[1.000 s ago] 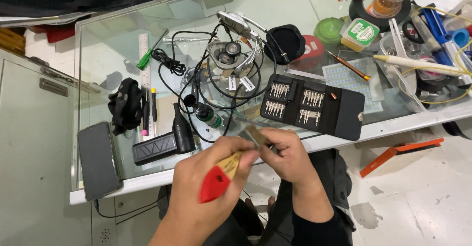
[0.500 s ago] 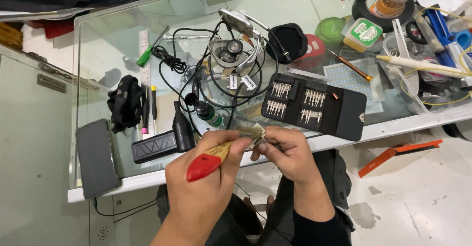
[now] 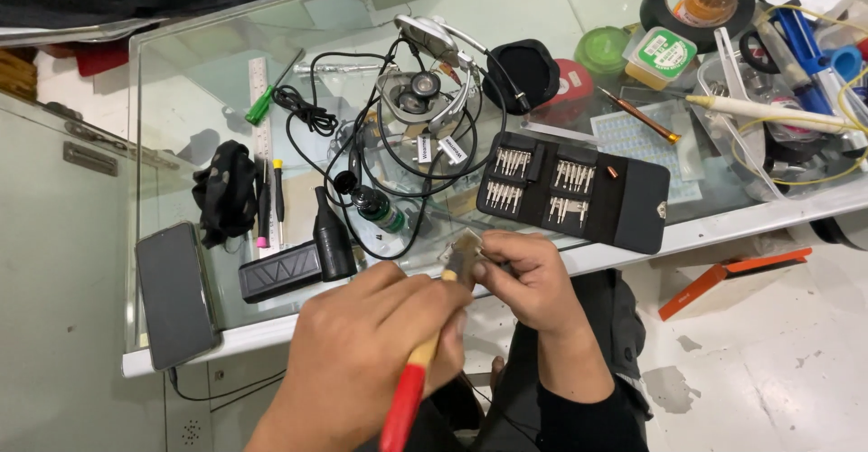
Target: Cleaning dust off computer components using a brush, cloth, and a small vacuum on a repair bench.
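Note:
My left hand point(image 3: 371, 353) grips a brush with a red and yellow handle point(image 3: 407, 398), its bristle end up against a small clear part point(image 3: 463, 249). My right hand point(image 3: 524, 280) pinches that small part between thumb and fingers, just in front of the glass table's near edge point(image 3: 633, 251). An open black case of screwdriver bits point(image 3: 574, 190) lies on the glass just beyond my right hand.
On the glass lie a dark phone point(image 3: 174, 294), a black box-shaped device point(image 3: 280, 271), a small green-capped bottle point(image 3: 380, 212), tangled black cables point(image 3: 398, 145), screwdrivers point(image 3: 276, 190) and a round black pad point(image 3: 524, 72). Tape rolls, tubs and tools crowd the far right.
The brush handle has swung down and toward me, and its bristle end now sits against the small part. My right hand has stayed at the table edge, still holding the part.

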